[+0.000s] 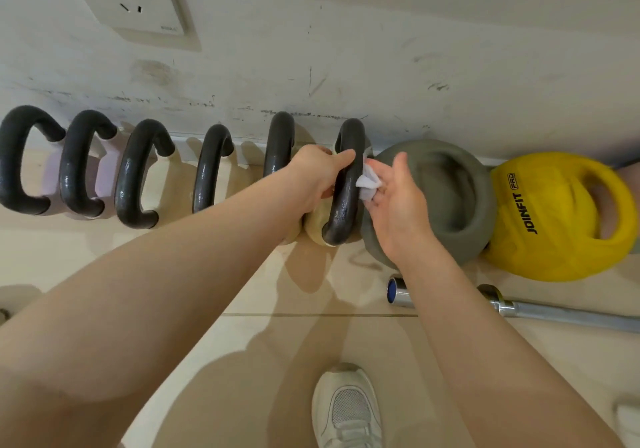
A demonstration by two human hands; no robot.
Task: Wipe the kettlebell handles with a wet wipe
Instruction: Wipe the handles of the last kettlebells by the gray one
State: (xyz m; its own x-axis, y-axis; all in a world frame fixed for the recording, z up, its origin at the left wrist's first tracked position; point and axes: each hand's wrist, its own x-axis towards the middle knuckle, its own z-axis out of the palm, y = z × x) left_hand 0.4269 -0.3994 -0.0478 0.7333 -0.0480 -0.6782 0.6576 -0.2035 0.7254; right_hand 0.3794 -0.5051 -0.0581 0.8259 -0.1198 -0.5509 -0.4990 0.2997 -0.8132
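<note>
I see six dark, glossy kettlebell handles (214, 167) standing in a row along the far wall, each a curved loop — the rightmost handle (346, 184) rises from a pale yellow bell and looks wet. A crumpled white wet wipe (369, 184) sits against that handle's right side — about halfway along the loop.

Kettlebell handle (347, 184) looks like dark metal w/ wet gloss; wipe (367, 184) is white, crumpled cloth-like. Yellow ball (550, 226) matt rubbery; bar (568, 314) shiny chrome; floor (242, 361) smooth glossy tile.
</note>
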